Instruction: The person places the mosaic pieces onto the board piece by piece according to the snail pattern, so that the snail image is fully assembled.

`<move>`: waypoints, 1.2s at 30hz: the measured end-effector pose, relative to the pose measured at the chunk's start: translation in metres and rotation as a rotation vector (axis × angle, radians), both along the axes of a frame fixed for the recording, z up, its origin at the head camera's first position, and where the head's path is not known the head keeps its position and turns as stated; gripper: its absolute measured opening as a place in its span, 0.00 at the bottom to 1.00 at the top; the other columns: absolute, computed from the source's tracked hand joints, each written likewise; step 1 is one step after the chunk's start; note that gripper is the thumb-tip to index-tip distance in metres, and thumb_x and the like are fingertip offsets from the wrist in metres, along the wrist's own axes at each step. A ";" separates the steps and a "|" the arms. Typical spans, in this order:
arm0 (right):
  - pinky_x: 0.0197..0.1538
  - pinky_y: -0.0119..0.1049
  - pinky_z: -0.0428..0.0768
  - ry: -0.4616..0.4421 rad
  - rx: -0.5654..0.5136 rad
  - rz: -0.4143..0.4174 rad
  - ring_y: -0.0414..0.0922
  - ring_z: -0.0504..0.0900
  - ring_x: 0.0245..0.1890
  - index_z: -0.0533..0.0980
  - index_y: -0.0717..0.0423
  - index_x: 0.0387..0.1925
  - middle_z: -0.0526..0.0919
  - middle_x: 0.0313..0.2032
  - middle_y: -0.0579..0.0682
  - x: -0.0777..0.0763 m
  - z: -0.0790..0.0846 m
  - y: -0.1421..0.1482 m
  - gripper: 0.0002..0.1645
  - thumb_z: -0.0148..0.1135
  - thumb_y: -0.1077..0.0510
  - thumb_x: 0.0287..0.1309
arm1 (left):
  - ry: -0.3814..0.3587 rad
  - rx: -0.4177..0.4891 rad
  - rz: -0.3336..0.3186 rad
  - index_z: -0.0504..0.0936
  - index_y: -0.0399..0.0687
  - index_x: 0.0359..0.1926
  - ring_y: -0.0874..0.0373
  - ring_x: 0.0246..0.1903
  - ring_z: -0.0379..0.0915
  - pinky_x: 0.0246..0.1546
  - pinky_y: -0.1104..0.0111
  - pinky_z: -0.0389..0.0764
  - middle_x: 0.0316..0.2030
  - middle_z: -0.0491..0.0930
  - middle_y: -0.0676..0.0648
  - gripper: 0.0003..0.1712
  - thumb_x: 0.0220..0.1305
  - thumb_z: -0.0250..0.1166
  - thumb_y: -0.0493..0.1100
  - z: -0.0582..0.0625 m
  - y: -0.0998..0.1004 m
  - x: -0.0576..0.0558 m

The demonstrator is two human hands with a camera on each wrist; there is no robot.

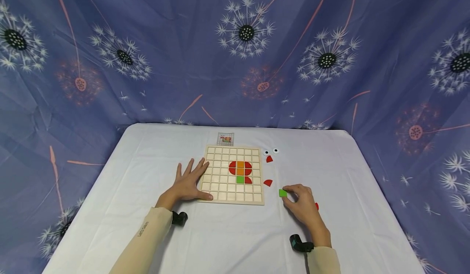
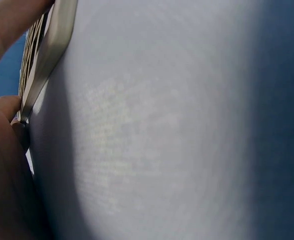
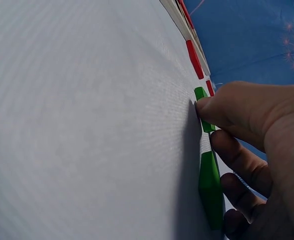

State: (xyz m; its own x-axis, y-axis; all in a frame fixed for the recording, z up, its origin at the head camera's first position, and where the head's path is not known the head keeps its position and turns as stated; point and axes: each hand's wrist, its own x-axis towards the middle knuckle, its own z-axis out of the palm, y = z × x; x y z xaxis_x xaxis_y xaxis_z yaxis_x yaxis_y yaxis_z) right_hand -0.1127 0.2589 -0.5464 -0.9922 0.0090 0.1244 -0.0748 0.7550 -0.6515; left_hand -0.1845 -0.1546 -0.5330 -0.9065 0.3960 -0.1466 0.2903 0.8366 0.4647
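Observation:
My right hand (image 1: pixel 302 203) pinches a small green square tile (image 1: pixel 282 193) between thumb and fingers, to the right of the wooden grid board (image 1: pixel 219 177). In the right wrist view the pinched tile stays low over the white cloth, and a second green piece (image 3: pixel 210 192) lies under the curled fingers. My left hand (image 1: pixel 186 185) has its fingers spread and rests on the board's left edge, thumb at the near corner. Red rounded pieces (image 1: pixel 233 168), orange squares (image 1: pixel 240 165) and one green square (image 1: pixel 240 179) sit together on the grid.
Beyond the board lies a small picture card (image 1: pixel 225 139). Two eye discs (image 1: pixel 276 150) and a red quarter piece (image 1: pixel 269 159) lie off its far right corner. Another red quarter (image 1: pixel 268 183) is beside its right edge. A red piece (image 1: pixel 317 206) shows partly behind my right hand.

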 end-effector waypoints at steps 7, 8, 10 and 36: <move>0.61 0.58 0.75 -0.027 0.004 -0.009 0.59 0.74 0.57 0.86 0.58 0.49 0.84 0.49 0.58 -0.001 0.002 -0.001 0.18 0.74 0.64 0.54 | 0.006 0.001 -0.001 0.51 0.53 0.83 0.34 0.81 0.29 0.73 0.31 0.24 0.83 0.42 0.46 0.75 0.40 0.78 0.75 -0.002 0.000 0.000; 0.61 0.58 0.76 -0.035 0.006 -0.010 0.60 0.73 0.58 0.86 0.58 0.49 0.84 0.50 0.58 -0.001 0.002 -0.002 0.18 0.74 0.64 0.55 | 0.007 0.001 0.000 0.51 0.53 0.83 0.34 0.81 0.29 0.73 0.31 0.24 0.83 0.42 0.46 0.75 0.40 0.78 0.75 -0.002 0.000 0.000; 0.62 0.58 0.76 -0.045 0.012 -0.012 0.59 0.73 0.58 0.86 0.58 0.48 0.84 0.50 0.58 -0.001 0.002 -0.002 0.17 0.74 0.63 0.55 | 0.007 -0.003 0.001 0.51 0.54 0.83 0.34 0.81 0.29 0.73 0.31 0.24 0.83 0.42 0.46 0.75 0.40 0.78 0.75 -0.001 0.000 0.000; 0.62 0.58 0.77 -0.044 0.000 0.027 0.57 0.75 0.58 0.87 0.57 0.47 0.86 0.48 0.55 -0.010 0.005 -0.011 0.16 0.76 0.60 0.55 | 0.008 -0.004 -0.001 0.51 0.54 0.83 0.35 0.81 0.29 0.73 0.31 0.24 0.83 0.42 0.47 0.75 0.40 0.77 0.76 -0.003 -0.001 0.000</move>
